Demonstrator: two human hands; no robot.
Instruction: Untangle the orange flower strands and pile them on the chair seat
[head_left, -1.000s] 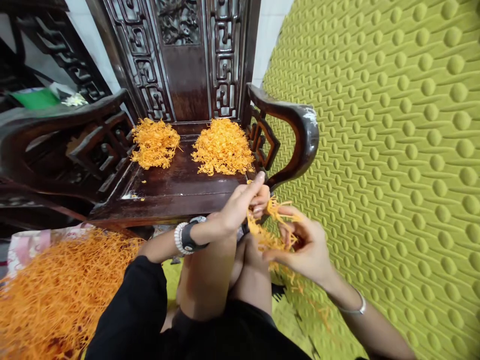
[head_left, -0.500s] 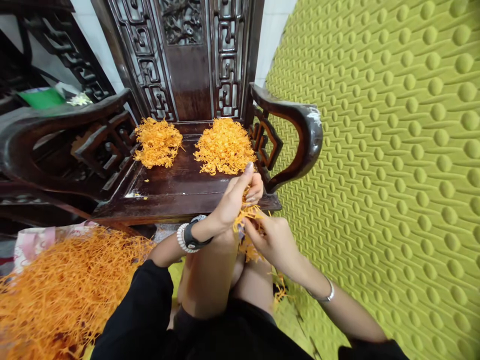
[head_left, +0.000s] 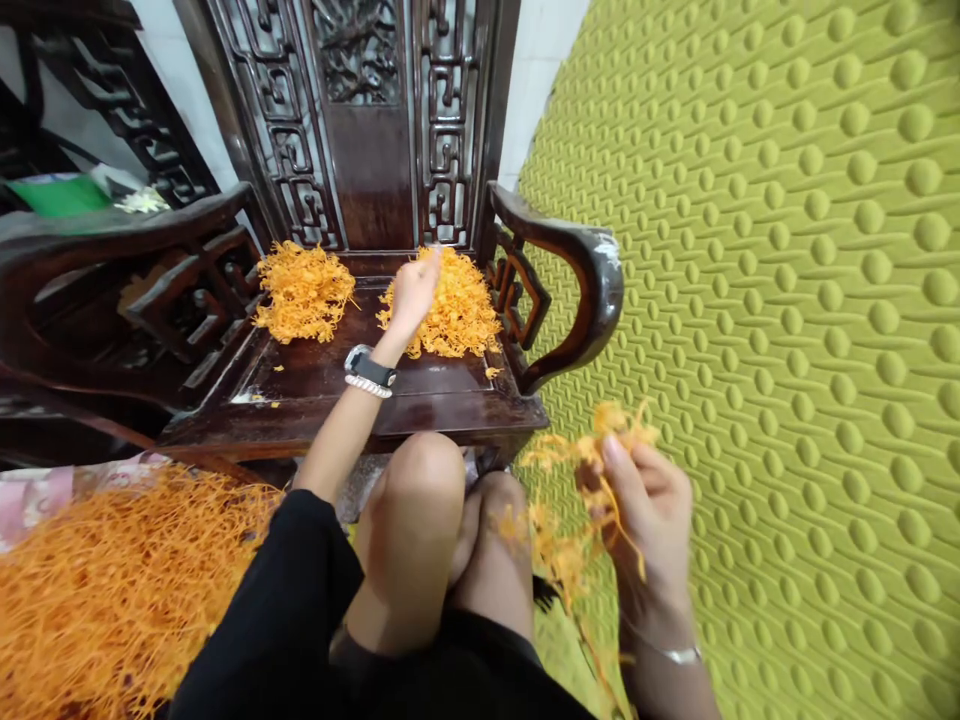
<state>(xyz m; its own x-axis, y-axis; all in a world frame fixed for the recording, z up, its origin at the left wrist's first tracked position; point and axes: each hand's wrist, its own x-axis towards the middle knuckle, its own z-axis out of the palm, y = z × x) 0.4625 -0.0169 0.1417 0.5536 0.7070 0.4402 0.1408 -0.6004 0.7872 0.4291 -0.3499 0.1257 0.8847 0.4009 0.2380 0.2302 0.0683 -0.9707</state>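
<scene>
My left hand (head_left: 415, 292) reaches over the right-hand heap of orange cordyceps strands (head_left: 465, 310) on the dark wooden chair seat. Its fingers are blurred and mostly turned away from me, so whether they hold anything is hidden. Off to the right of my knees, my right hand (head_left: 649, 500) pinches a loose tangle of orange cordyceps strands (head_left: 611, 425) between thumb and fingers. Thin stems stick out above and hang below the grip. A smaller heap of strands (head_left: 304, 292) lies on the left of the seat.
A large pile of long orange strands (head_left: 120, 590) lies at lower left by a pink patterned cloth (head_left: 37, 505). The chair has a curved armrest (head_left: 592, 290) and a carved back (head_left: 371, 170). A yellow-green textured wall (head_left: 787, 250) runs along the right. Small crumbs dot the seat.
My hands were together above my knees, both on orange strands. The left has moved forward to the right-hand heap; the right has drawn back to the right with its tangle.
</scene>
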